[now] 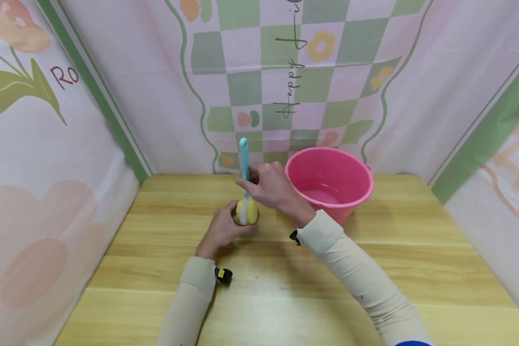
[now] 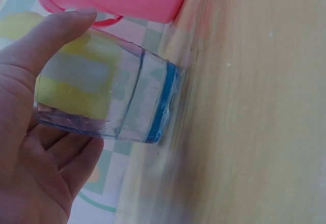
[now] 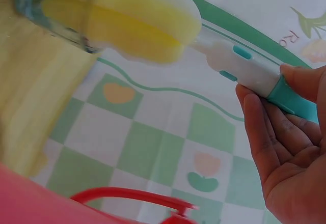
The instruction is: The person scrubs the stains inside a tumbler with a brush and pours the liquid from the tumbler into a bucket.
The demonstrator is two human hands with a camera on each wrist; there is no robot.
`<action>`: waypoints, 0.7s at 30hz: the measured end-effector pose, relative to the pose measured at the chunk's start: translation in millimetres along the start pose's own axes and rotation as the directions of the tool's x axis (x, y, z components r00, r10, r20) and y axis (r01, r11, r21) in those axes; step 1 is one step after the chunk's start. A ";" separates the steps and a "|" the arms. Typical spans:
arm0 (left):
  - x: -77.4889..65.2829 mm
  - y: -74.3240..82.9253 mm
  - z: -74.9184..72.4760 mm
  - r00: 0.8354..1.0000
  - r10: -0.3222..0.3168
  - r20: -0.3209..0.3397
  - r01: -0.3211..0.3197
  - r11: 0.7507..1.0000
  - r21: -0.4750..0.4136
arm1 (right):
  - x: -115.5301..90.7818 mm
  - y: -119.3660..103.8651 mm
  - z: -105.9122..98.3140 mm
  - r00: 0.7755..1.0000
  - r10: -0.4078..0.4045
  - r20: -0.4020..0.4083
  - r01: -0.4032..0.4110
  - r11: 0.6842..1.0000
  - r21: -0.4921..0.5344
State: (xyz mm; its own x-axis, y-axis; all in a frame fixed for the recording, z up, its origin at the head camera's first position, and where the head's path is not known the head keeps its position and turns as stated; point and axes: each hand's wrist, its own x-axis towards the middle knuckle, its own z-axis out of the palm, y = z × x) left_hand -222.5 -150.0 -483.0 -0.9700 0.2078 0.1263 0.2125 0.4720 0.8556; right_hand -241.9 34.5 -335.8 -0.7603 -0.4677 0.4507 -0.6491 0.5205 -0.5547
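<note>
The left hand (image 1: 222,229) comes in from 7 o'clock, forearm angled up the desk (image 1: 415,259), and clamps a clear cup (image 2: 127,94) with a blue base (image 2: 164,104); its thumb lies along one side and its other fingers curl round the opposite side. The cup is upright, mouth upward, near the middle of the scene; whether its base touches the desk I cannot tell.

The right hand (image 1: 270,185) arrives from 4 o'clock, higher than the left, its wrist bent. Its thumb and fingers are pinched on the handle (image 1: 244,156) of a sponge brush (image 3: 165,30), whose tip points to 12 o'clock. The yellow-and-white sponge head (image 1: 252,211) sits partly inside the cup and partly above its rim.

A pink bucket (image 1: 328,168) stands at 2 o'clock from the cup, just beyond the right wrist. Both forearms wear pale sleeves (image 1: 359,274), cuffs folded back
</note>
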 end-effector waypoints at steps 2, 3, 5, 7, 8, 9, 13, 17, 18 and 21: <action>0.1 0.5 -0.1 1.000 0.000 -0.001 0.000 1.000 0.005 | -1.8 3.8 4.5 1.000 0.010 0.006 -0.009 1.000 -0.020; 0.3 0.8 0.0 1.000 -0.001 0.000 0.001 1.000 0.010 | -2.6 5.4 6.3 1.000 0.014 0.009 -0.013 0.999 -0.029; 0.4 1.5 -0.1 1.000 -0.004 -0.002 0.004 1.000 0.015 | -3.9 7.1 8.7 1.000 0.020 0.019 -0.019 0.999 -0.043; 0.2 2.0 -0.1 1.000 -0.011 -0.003 0.011 1.000 0.023 | -4.1 7.6 9.5 0.999 0.020 0.031 -0.018 0.999 -0.046; 0.1 2.2 0.0 1.000 -0.015 -0.003 0.015 1.000 0.024 | -3.6 7.2 9.0 0.999 0.013 0.034 -0.012 0.999 -0.045; -0.2 2.4 0.0 1.000 -0.018 -0.002 0.018 1.000 0.022 | -3.1 6.5 8.3 0.999 0.009 0.039 -0.007 0.999 -0.040; -1.4 3.1 -0.5 1.000 -0.021 -0.001 0.021 1.000 0.013 | 1.4 1.3 -0.2 0.999 -0.029 0.030 0.030 0.999 -0.011; -1.1 3.6 -0.7 1.000 -0.011 -0.006 0.011 1.000 0.010 | 5.2 -4.1 -10.3 0.998 -0.063 0.006 0.063 0.998 0.003; -1.1 3.8 -0.7 1.000 -0.011 -0.007 0.011 1.000 0.010 | 5.8 -4.9 -11.9 0.998 -0.067 0.004 0.067 0.998 0.004; -0.9 4.2 -0.5 1.000 -0.014 -0.007 0.014 1.000 0.008 | 6.6 -5.1 -12.9 0.998 -0.069 0.006 0.069 0.998 -0.002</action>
State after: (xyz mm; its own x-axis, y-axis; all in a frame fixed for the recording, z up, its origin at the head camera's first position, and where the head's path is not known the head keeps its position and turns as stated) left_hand -220.9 -148.6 -479.3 -0.9735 0.1958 0.1180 0.2002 0.4814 0.8533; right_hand -243.9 38.0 -321.0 -0.7135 -0.5070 0.4835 -0.7001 0.4887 -0.5206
